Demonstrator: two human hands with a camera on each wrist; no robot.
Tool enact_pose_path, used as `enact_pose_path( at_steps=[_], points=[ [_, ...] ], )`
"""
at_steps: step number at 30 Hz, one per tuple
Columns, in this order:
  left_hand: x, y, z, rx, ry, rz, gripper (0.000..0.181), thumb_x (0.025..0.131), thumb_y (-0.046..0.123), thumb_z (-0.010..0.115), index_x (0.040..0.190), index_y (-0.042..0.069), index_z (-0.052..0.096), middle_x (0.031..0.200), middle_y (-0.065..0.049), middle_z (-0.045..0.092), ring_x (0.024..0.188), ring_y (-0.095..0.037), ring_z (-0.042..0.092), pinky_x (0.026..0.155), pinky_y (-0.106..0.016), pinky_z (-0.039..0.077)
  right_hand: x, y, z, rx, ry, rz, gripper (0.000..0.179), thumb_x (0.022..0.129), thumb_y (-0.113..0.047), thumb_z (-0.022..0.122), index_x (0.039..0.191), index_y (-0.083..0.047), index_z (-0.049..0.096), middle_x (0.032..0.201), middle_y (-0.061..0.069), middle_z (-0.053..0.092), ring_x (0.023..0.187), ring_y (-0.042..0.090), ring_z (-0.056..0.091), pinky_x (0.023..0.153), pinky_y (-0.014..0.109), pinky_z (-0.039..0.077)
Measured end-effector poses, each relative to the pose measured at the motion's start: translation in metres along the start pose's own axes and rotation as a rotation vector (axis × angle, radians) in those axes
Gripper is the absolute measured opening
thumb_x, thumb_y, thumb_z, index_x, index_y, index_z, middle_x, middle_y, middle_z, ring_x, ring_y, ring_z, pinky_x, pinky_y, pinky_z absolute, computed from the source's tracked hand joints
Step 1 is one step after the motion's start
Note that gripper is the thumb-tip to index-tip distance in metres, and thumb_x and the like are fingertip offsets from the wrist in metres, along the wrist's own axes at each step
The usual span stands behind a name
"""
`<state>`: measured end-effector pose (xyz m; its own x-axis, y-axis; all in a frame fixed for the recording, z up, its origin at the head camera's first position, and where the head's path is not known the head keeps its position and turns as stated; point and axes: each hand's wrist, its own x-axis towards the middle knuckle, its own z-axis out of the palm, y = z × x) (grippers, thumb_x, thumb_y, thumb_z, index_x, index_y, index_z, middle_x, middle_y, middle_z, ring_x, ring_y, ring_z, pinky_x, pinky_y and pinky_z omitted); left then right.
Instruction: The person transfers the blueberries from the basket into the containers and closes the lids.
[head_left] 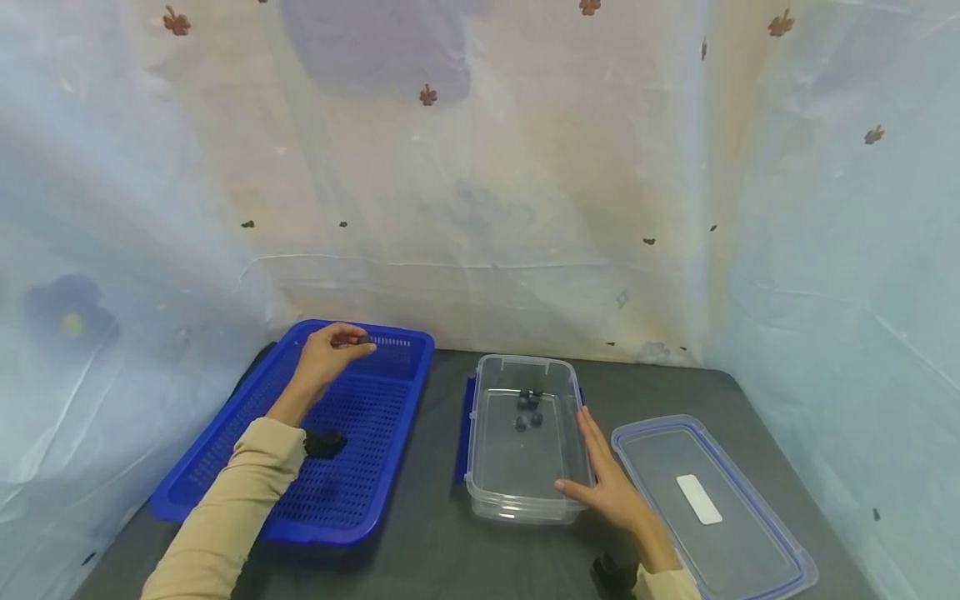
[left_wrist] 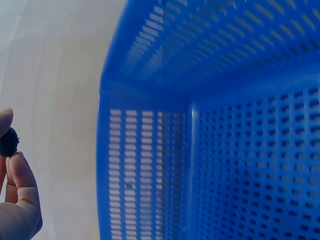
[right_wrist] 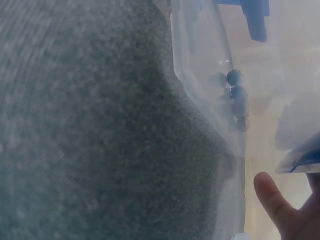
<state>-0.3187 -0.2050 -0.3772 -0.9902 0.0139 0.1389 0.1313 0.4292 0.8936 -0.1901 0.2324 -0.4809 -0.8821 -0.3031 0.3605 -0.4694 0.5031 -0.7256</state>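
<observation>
My left hand (head_left: 326, 360) is over the far end of a blue plastic basket (head_left: 367, 417), pinching a small dark blueberry (left_wrist: 8, 142) between thumb and fingertips. To the right stands a clear plastic container (head_left: 517, 479) with its top off. Several blueberries (head_left: 528, 402) lie inside it, toward the far half. Along the container's right side rests my right hand (head_left: 611, 487), fingers stretched out along the wall and thumb over the near right rim. The right wrist view shows that thumb spread, with the berries (right_wrist: 237, 97) seen through the clear wall.
A clear lid (head_left: 652, 450) with a blue seal and a white label (head_left: 699, 499) lies on the dark table (head_left: 420, 533), right of the container. Blue side latches (head_left: 463, 433) hang from the container. A patterned plastic sheet (head_left: 480, 208) stands behind the table and along both sides.
</observation>
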Motion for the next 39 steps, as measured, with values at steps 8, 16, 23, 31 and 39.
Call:
enact_pose_path(
  at_steps=[8,16,23,31,39],
  points=[
    [-0.005,0.015,0.013,-0.079,-0.065,0.034,0.045,0.089,0.024,0.073,0.121,-0.004,0.058,0.11,-0.013,0.055,0.105,-0.028,0.053,0.09,-0.044,0.044,-0.001,0.003,0.0,0.007,-0.008,0.009,0.105,0.079,-0.025,0.078,0.154,0.0,0.009,0.159,0.02,0.005,0.141,0.046,0.01,0.101,0.072,0.014],
    [-0.007,0.028,0.025,-0.129,-0.107,0.046,0.044,0.09,0.021,0.072,0.122,-0.005,0.058,0.111,-0.013,0.055,0.108,-0.03,0.054,0.09,-0.044,0.044,0.002,0.001,-0.001,0.008,-0.017,0.017,0.104,0.079,-0.025,0.077,0.154,0.001,0.01,0.159,0.022,0.004,0.14,0.048,0.01,0.1,0.073,0.014],
    [-0.01,0.039,0.04,-0.126,-0.138,0.097,0.037,0.089,0.02,0.073,0.118,-0.001,0.061,0.117,-0.014,0.057,0.107,-0.028,0.055,0.089,-0.044,0.047,0.001,0.003,0.0,-0.007,-0.009,0.016,0.104,0.079,-0.025,0.078,0.153,0.002,0.01,0.158,0.023,0.005,0.14,0.048,0.01,0.1,0.073,0.014],
    [-0.01,0.052,0.063,-0.133,-0.191,0.093,0.032,0.088,0.017,0.073,0.115,0.002,0.063,0.117,-0.014,0.058,0.105,-0.027,0.055,0.087,-0.044,0.048,0.001,0.005,-0.002,-0.002,-0.021,0.024,0.104,0.08,-0.026,0.077,0.154,0.0,0.009,0.159,0.021,0.004,0.141,0.048,0.01,0.1,0.073,0.014],
    [-0.012,0.069,0.093,-0.158,-0.249,0.141,0.027,0.087,0.015,0.074,0.11,0.005,0.066,0.111,-0.01,0.061,0.101,-0.025,0.058,0.083,-0.039,0.051,0.002,0.003,-0.002,-0.009,-0.022,0.027,0.105,0.078,-0.025,0.078,0.153,0.002,0.01,0.159,0.022,0.004,0.14,0.048,0.01,0.1,0.073,0.014]
  ],
)
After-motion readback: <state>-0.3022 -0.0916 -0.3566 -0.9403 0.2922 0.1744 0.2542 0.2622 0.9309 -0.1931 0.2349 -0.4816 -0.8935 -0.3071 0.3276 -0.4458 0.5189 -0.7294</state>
